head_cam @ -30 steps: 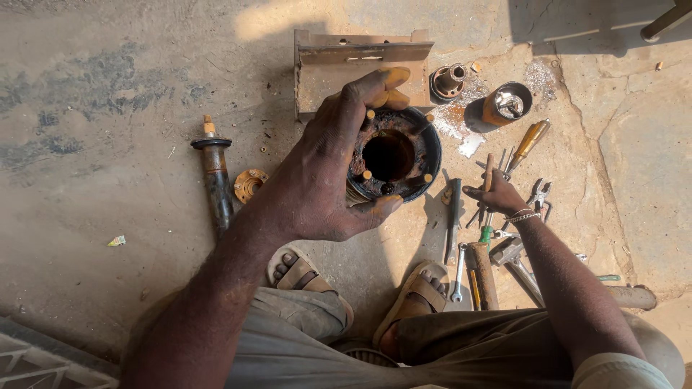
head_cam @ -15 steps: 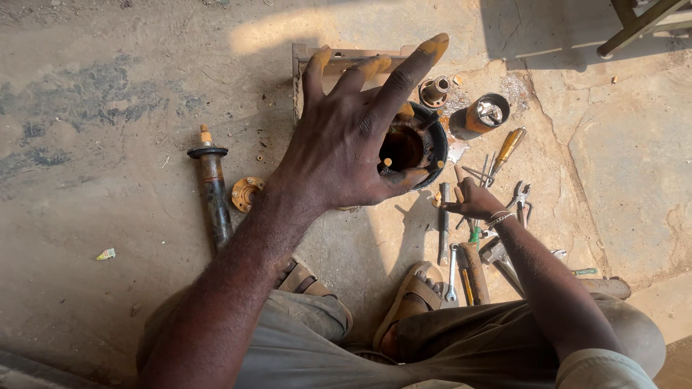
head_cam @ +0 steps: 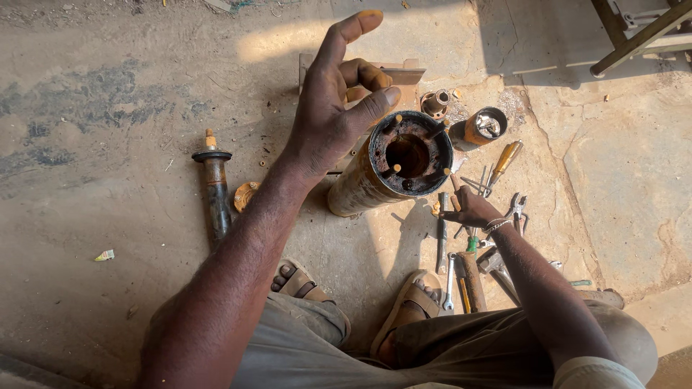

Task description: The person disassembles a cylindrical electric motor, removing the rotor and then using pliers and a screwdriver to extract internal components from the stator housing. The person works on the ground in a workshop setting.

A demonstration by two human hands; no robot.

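Two hands | left hand (head_cam: 335, 108) open beside cylinder rim (head_cam: 411, 153) | right hand (head_cam: 470, 210) pinching small part

Cylindrical housing (head_cam: 382, 169) stands on the floor (head_cam: 108, 108) in front of my feet. My left hand (head_cam: 335, 108) is raised just left of its rim, apart from it. My right hand (head_cam: 472, 210) rests low at its right, among wrenches (head_cam: 441, 230) and a screwdriver (head_cam: 502, 162). Small cup (head_cam: 484, 126) behind right. Shaft (head_cam: 215, 191) lies well left; angle bracket (head_cam: 400, 75) behind the housing.
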